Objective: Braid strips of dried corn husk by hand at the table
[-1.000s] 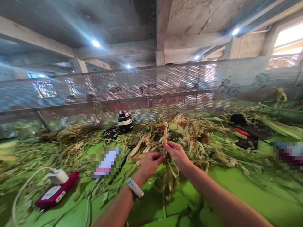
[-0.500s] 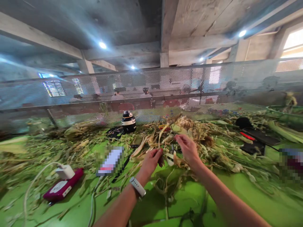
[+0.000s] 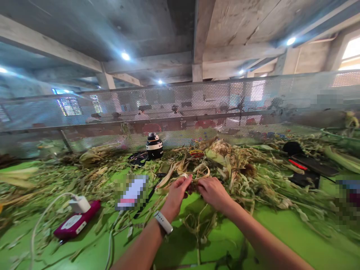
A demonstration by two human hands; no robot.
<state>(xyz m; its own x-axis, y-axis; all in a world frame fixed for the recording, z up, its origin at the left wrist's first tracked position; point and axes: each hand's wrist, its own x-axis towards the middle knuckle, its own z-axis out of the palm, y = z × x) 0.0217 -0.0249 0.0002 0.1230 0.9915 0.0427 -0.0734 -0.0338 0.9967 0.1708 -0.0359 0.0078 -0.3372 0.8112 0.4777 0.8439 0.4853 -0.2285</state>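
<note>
Now that the right hand (image 3: 215, 192) has moved in beside the left hand (image 3: 177, 194), both meet at the dry husk (image 3: 207, 173), mid-frame above the green desk (image 3: 284, 228). The left hand's grip pinches it; whether the right hand's curled fingers hold it, I cannot tell.

A dry husk strip (image 3: 207, 172), narrow, papery and pale straw-tan, is pinched between the fingers of the left hand (image 3: 177, 191) and the curled right hand (image 3: 213, 190), which cover most of its middle. One length bends into a loose curl just above the right hand's knuckles, while a whitish husk end (image 3: 184, 175) shows at the left hand's fingertips; whether both belong to one piece cannot be told. The darker, crumpled part between the two hands is too small to make out, raised above the green tabletop (image 3: 284, 225).
</note>
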